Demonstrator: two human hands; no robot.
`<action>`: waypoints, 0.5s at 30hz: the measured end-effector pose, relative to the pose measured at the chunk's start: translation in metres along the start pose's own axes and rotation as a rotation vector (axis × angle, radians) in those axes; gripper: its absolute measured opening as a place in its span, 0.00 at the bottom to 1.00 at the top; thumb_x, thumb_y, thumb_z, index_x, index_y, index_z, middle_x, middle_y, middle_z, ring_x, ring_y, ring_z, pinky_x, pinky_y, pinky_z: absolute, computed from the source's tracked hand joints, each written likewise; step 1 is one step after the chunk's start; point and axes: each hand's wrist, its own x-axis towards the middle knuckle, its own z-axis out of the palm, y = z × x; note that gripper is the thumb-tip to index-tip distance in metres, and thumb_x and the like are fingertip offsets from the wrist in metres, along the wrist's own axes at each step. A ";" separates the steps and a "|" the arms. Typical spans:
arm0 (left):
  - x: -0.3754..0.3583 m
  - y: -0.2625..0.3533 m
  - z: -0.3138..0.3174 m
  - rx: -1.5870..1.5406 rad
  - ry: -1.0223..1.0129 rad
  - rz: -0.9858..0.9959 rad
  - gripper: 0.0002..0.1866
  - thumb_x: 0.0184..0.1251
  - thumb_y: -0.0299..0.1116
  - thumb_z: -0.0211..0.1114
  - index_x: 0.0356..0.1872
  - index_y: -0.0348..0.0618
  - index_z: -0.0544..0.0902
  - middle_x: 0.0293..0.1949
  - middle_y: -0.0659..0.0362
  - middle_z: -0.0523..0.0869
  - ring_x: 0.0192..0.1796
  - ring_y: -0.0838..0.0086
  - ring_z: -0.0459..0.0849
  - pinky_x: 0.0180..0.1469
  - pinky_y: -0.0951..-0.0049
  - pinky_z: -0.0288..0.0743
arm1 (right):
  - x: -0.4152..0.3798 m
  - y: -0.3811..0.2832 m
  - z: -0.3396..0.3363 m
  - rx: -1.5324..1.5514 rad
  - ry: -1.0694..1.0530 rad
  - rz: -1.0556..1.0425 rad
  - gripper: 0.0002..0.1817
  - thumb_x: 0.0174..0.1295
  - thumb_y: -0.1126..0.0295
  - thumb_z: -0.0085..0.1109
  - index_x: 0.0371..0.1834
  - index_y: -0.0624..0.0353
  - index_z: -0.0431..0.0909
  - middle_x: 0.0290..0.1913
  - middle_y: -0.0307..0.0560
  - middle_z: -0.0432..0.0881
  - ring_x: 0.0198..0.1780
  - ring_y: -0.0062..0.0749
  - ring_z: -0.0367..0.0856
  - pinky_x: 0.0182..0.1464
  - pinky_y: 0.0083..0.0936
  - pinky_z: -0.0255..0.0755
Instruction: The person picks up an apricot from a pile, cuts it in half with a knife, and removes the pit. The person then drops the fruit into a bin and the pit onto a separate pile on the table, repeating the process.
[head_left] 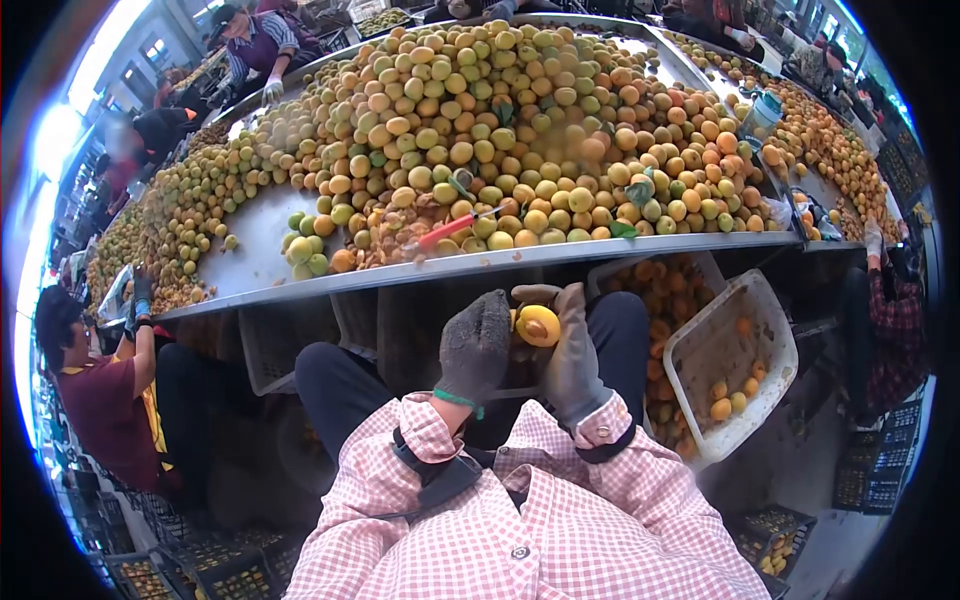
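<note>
Both of my gloved hands meet in front of the table edge, above my lap, around a cut apricot (538,326) whose yellow flesh and brown centre face up. My left hand (474,342), in a dark grey glove with a green cuff, is closed with its fingertips against the fruit's left side. From the right, my right hand (574,358), in a lighter grey glove, grips the fruit between thumb and fingers. Just beyond them, a red-handled knife (445,232) lies on the apricots, near scraps of cut fruit (385,235).
A large heap of apricots (480,130) covers much of the metal table (250,255). To my right, a white crate (775,375) holding a few apricots tilts beside another full of orange pieces (665,300). Co-workers sit at left (110,400) and right (895,330).
</note>
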 end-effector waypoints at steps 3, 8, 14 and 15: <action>-0.006 -0.015 0.005 -0.074 0.055 0.012 0.18 0.56 0.26 0.61 0.48 0.31 0.77 0.41 0.44 0.83 0.40 0.51 0.84 0.43 0.60 0.78 | 0.006 0.009 -0.020 -0.002 -0.066 0.035 0.17 0.73 0.61 0.41 0.56 0.59 0.70 0.44 0.43 0.77 0.41 0.25 0.78 0.42 0.20 0.74; -0.001 -0.037 -0.017 -0.404 -0.150 -0.316 0.19 0.58 0.38 0.66 0.47 0.37 0.80 0.43 0.47 0.83 0.42 0.53 0.83 0.43 0.60 0.78 | 0.000 0.003 -0.031 0.442 0.036 0.257 0.15 0.71 0.67 0.46 0.56 0.59 0.70 0.47 0.47 0.76 0.45 0.33 0.78 0.46 0.24 0.76; 0.050 -0.071 -0.044 0.140 -0.047 -0.219 0.24 0.53 0.45 0.70 0.49 0.43 0.78 0.38 0.50 0.82 0.39 0.51 0.82 0.41 0.57 0.76 | 0.001 0.005 -0.039 0.248 0.133 0.335 0.13 0.69 0.69 0.46 0.53 0.59 0.73 0.47 0.46 0.78 0.45 0.33 0.80 0.45 0.26 0.76; 0.060 -0.079 -0.040 0.141 -0.017 -0.209 0.24 0.52 0.42 0.70 0.50 0.44 0.77 0.40 0.50 0.82 0.41 0.52 0.81 0.42 0.56 0.76 | 0.003 0.007 -0.040 0.240 0.174 0.342 0.13 0.69 0.69 0.46 0.53 0.59 0.73 0.46 0.46 0.78 0.45 0.33 0.80 0.44 0.26 0.76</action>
